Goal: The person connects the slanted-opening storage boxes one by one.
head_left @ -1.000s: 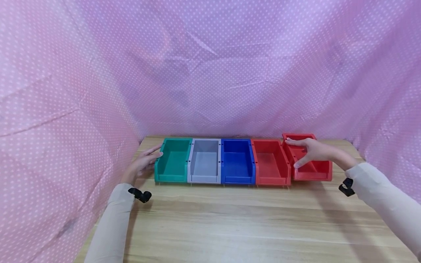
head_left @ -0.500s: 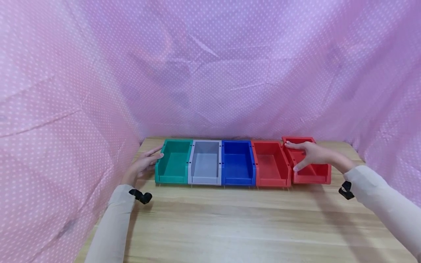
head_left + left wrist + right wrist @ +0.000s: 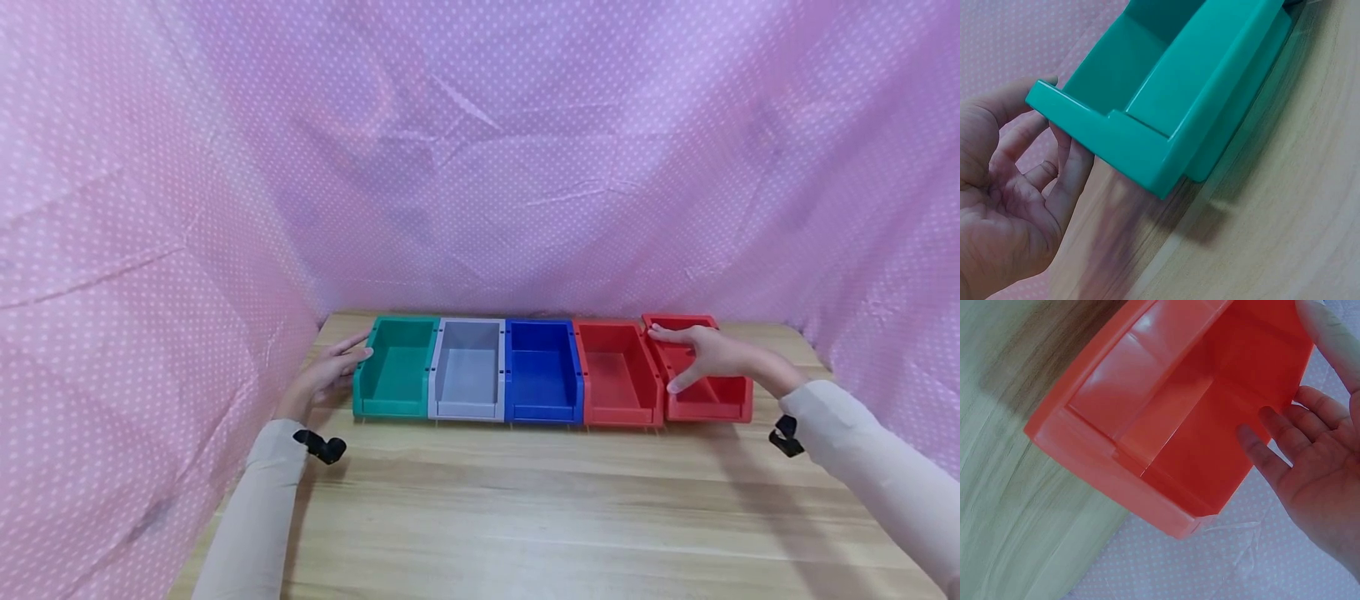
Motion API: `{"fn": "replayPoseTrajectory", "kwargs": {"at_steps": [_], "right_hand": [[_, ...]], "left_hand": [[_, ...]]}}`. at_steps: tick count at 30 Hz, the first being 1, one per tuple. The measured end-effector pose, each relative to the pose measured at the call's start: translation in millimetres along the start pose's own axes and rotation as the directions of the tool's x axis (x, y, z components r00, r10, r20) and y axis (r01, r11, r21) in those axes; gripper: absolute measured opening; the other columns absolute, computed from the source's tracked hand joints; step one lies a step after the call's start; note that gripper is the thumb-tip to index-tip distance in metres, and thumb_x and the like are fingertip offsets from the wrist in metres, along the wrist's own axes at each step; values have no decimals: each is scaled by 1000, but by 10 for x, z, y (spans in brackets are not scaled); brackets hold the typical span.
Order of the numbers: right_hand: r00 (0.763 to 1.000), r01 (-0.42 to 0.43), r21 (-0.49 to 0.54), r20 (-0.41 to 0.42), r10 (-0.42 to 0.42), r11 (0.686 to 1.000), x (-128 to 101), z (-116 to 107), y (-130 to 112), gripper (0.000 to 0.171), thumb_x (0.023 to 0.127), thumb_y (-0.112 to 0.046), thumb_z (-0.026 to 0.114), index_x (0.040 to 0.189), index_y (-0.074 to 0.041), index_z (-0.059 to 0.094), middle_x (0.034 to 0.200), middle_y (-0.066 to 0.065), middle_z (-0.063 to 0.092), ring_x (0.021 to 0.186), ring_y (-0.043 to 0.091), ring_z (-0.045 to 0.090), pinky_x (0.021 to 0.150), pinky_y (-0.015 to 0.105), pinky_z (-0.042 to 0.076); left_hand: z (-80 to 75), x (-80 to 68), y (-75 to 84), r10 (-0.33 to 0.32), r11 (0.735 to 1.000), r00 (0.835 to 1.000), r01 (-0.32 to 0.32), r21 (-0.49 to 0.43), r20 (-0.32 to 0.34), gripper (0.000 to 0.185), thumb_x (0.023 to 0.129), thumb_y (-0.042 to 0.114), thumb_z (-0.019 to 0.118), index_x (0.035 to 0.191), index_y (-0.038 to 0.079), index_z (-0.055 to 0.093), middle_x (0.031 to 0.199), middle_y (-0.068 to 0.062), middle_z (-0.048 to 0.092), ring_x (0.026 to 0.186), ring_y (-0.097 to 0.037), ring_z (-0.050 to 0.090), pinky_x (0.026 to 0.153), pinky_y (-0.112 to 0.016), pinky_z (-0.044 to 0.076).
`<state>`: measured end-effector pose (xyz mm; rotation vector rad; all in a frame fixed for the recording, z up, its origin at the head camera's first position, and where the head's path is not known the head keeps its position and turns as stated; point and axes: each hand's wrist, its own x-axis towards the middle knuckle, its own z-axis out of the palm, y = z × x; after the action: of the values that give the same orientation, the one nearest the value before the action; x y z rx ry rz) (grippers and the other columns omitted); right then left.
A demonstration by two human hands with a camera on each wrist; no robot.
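A row of open-front plastic bins lies on the wooden table [image 3: 510,508]: green [image 3: 395,375], grey [image 3: 468,375], blue [image 3: 542,375] and red [image 3: 615,375]. A second red bin [image 3: 708,410] stands at the right end, set close against the first. My left hand [image 3: 330,375] touches the outer left side of the green bin, its thumb at the rim and fingers extended along the wall. Over the end red bin, my right hand [image 3: 716,354] spreads thumb and fingers along that bin's left rim. In the right wrist view several straight fingers [image 3: 1272,462] reach into this bin.
Pink dotted cloth [image 3: 480,167] hangs behind the table and along both sides, close to the bins' back edges. A black wrist mount [image 3: 321,446] sits on the left sleeve, another black mount [image 3: 786,436] on the right one.
The end red bin has come down and slightly left, with my right hand on it; its rim is now more level with the row. My left hand has stayed at the green bin.
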<state>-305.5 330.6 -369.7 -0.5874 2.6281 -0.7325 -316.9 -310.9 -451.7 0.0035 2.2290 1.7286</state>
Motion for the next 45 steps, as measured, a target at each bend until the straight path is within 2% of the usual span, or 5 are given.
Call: {"fn": "replayPoseTrajectory", "kwargs": {"at_steps": [7, 11, 20, 28, 45], "right_hand": [[1000, 23, -12, -4, -23, 1000, -14, 18, -8, 102, 77, -29, 89, 156, 3, 33, 161, 30, 31, 142, 55, 31, 95, 52, 58], [1000, 29, -23, -7, -29, 999, -8, 28, -10, 102, 77, -29, 89, 156, 3, 33, 161, 29, 31, 143, 55, 31, 96, 53, 58], [1000, 18, -16, 2, -18, 1000, -8, 46, -1, 103, 77, -30, 89, 156, 2, 33, 161, 30, 31, 141, 55, 33, 95, 51, 59], [1000, 31, -33, -4, -31, 999, 6, 83, 31, 104, 76, -32, 90, 155, 4, 33, 161, 30, 31, 141, 54, 33, 98, 52, 57], [1000, 18, -41, -7, -19, 999, 23, 83, 18, 104, 75, -32, 90, 155, 3, 34, 160, 31, 33, 139, 55, 35, 95, 52, 59]], "left_hand": [[0, 22, 12, 3, 1000, 1000, -3, 30, 5, 70, 104, 41, 59, 163, 30, 24, 123, -1, 60, 101, -3, 64, 90, -21, 56], [-4, 16, 9, 0, 999, 1000, 0, 35, 15, 71, 104, 43, 57, 164, 30, 20, 164, -17, 32, 134, -24, 55, 104, -32, 54], [24, 7, -21, -1, 999, 1000, 0, 35, 21, 71, 105, 40, 57, 164, 28, 20, 166, -19, 27, 145, -36, 43, 117, -49, 40], [7, 10, -6, 8, 1000, 1000, -8, 30, -3, 71, 104, 37, 60, 163, 26, 24, 88, 11, 40, 94, -7, 53, 90, -20, 52], [9, 35, -19, 13, 1000, 1000, -13, 14, 19, 71, 105, 37, 57, 164, 27, 19, 167, -21, 22, 149, -40, 35, 120, -54, 35]]}}
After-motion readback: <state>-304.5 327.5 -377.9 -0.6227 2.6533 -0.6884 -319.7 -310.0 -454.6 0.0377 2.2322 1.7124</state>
